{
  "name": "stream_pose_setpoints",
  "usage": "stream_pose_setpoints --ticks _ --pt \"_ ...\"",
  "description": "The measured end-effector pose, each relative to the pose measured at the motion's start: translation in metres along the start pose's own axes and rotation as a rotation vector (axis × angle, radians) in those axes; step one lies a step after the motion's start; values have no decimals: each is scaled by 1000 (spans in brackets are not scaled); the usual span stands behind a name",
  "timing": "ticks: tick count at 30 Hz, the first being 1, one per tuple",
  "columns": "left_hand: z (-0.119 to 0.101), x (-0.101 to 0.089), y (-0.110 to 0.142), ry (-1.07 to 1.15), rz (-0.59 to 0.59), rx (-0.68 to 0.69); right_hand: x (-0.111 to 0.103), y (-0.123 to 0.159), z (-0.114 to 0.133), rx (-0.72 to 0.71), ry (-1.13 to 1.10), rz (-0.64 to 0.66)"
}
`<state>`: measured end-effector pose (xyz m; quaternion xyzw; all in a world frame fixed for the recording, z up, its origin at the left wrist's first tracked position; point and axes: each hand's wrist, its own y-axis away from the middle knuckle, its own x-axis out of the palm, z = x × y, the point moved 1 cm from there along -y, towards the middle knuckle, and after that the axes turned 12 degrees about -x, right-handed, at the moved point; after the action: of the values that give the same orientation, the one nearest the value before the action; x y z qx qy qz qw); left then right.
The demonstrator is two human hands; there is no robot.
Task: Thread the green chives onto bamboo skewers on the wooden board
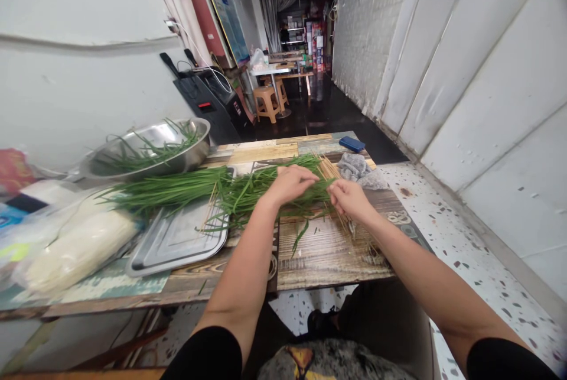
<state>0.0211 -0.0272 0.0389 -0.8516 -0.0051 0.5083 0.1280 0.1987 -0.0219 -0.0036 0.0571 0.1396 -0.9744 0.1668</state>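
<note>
I am pinching greens (248, 194) on the table (319, 256) with my right hand (349, 198), over the sticks (328, 168), my left hand (292, 182) bending above more greens, its grip unclear, and too hard a tug could be tearing leaves.

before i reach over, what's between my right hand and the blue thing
Grey cloth lies between your right hand and the blue thing, in the head view.

Black sleeves (206, 350), mottled grey shirtfront (354, 362) (yellow-orange print (301, 361)), dark trousers (390, 315).
</note>
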Motion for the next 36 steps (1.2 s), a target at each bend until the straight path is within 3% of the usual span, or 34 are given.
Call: stream_pose_setpoints --ticks 3,8,12,20,24,30,36 --pt "12 -2 -2 -111 -185 -139 -2 -1 -1 17 9 16" --pt "19 16 -8 -208 -87 -50 -3 -2 -3 72 59 40" --pt "21 27 -10 -300 -80 -47 -3 -2 -5 86 92 63" --pt "13 25 -10 -389 -57 -117 -3 -1 2 108 108 72" --pt "8 21 -9 -458 -29 -74 -3 -2 -1 97 99 75" --pt "8 20 -8 -492 -57 -31 -4 -2 -8 67 86 77" --pt "12 22 -9 -424 -179 -30 -1 -1 -6 49 62 80"
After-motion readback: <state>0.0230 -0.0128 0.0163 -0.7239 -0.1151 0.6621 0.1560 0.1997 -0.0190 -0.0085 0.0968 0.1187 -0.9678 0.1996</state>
